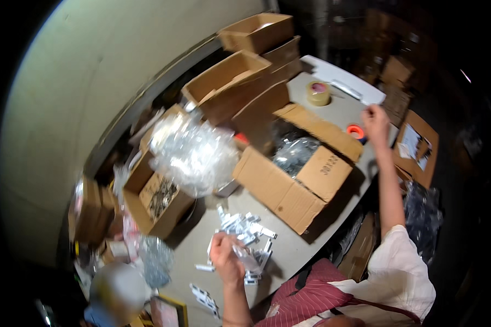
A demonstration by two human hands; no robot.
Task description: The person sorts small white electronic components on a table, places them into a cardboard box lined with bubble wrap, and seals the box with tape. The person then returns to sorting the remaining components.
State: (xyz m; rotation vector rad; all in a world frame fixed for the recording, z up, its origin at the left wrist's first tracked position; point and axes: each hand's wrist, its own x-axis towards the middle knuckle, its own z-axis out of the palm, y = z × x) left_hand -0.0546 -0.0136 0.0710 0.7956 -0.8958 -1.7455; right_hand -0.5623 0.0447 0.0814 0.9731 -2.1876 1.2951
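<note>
A clear bag (247,259) is pinched in the left hand (227,258) over white pieces (239,225) on the bench (290,253).
The pieces are apparently spread there for easy reach; the carton (281,189) is left open, seemingly for access. The right hand (376,125) is extended near an orange roll (351,131), fingers curled; whether anything is gripped cannot be told. The bag's contents are blurred.

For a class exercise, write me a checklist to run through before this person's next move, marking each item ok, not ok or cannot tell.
1. Left hand has hold of the clear plastic: ok.
2. Right hand is empty: cannot tell; its fingers are too small and blurred.
3. Small white pieces lie near the left hand: ok.
4. Cardboard box is closed: not ok; its flaps stand open.
5. Tape roll rests on the table: ok.
</note>
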